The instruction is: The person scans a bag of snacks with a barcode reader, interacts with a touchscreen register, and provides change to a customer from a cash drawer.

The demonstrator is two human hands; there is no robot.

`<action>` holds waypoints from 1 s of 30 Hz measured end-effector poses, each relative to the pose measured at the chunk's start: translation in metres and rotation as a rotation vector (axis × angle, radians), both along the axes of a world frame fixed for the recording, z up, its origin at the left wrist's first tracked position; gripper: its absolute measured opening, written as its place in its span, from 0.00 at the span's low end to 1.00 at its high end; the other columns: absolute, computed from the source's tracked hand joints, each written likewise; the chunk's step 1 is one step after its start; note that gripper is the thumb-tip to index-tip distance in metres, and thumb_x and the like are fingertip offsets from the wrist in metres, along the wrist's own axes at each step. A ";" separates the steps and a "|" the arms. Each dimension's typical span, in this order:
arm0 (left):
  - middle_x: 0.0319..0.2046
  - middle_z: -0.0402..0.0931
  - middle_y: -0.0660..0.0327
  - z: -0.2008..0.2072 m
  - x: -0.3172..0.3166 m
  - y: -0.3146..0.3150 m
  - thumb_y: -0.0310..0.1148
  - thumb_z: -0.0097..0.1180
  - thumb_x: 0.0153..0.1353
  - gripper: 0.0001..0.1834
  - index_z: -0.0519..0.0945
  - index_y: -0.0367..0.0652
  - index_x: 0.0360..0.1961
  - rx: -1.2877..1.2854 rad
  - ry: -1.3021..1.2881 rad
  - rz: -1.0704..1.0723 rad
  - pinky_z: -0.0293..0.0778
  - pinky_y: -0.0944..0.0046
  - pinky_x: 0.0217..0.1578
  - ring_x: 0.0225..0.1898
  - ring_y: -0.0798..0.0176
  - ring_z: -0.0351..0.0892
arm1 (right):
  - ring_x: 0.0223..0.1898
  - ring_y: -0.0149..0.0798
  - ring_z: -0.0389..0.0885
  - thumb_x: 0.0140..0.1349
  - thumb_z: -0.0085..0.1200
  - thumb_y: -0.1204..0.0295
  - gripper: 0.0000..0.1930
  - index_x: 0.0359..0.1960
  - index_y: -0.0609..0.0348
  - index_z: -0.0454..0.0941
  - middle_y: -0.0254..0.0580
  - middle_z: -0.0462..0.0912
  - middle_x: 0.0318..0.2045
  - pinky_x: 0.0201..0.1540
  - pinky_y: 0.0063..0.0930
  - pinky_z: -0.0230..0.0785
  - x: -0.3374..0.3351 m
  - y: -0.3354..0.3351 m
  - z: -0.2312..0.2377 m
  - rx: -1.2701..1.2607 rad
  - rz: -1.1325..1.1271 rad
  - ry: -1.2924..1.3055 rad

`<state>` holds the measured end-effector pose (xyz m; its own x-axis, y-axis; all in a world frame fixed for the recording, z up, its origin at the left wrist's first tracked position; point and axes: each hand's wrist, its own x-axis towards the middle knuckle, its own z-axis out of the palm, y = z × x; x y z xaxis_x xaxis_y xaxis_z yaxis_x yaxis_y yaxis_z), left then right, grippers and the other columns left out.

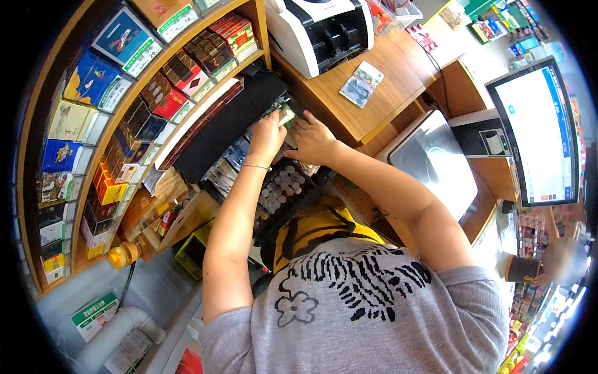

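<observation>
A black cash drawer (pixel 256 228) stands pulled out in front of me. Silver coins (pixel 283 187) fill its near compartments, and banknotes (pixel 225 168) lie in slots along its left side. Over the far part of the drawer, my left hand (pixel 268 136) is closed, its fingertips on a greenish banknote (pixel 286 116). Close beside it, my right hand (pixel 313 140) reaches over the drawer's right side with fingers stretched out and apart. Its palm hides part of the compartments. Another note, bluish-grey (pixel 361 84), lies flat on the wooden counter (pixel 398 68) beyond my right hand.
A white and black money counter (pixel 324 34) stands at the far side. On the right are a flat scale (pixel 430 162) and a lit monitor (pixel 539 134). Wooden shelves with boxed packs (pixel 99 81) curve along the left. Another person (pixel 564 262) is at the right edge.
</observation>
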<state>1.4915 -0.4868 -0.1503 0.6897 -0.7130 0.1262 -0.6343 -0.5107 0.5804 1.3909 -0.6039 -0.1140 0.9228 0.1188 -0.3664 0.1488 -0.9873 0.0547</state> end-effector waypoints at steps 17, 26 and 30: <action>0.50 0.71 0.43 0.022 -0.013 0.000 0.38 0.63 0.50 0.29 0.72 0.37 0.53 0.371 0.074 -0.171 0.67 0.54 0.54 0.53 0.44 0.70 | 0.39 0.47 0.79 0.52 0.58 0.69 0.08 0.30 0.59 0.78 0.44 0.81 0.32 0.52 0.43 0.65 -0.046 -0.011 0.031 0.554 -0.086 -0.649; 0.52 0.70 0.45 -0.008 -0.032 -0.009 0.37 0.47 0.63 0.17 0.78 0.37 0.45 0.263 -0.093 -0.251 0.65 0.54 0.55 0.55 0.44 0.66 | 0.67 0.52 0.53 0.59 0.54 0.57 0.32 0.61 0.60 0.61 0.53 0.58 0.65 0.66 0.45 0.48 -0.061 -0.098 -0.004 0.130 -0.535 -0.544; 0.51 0.71 0.47 -0.002 -0.035 -0.003 0.32 0.51 0.60 0.14 0.78 0.36 0.44 0.085 -0.082 -0.183 0.66 0.54 0.54 0.53 0.45 0.68 | 0.63 0.49 0.59 0.52 0.59 0.60 0.34 0.59 0.61 0.62 0.50 0.63 0.61 0.63 0.45 0.52 -0.082 -0.075 0.005 0.143 -0.478 -0.507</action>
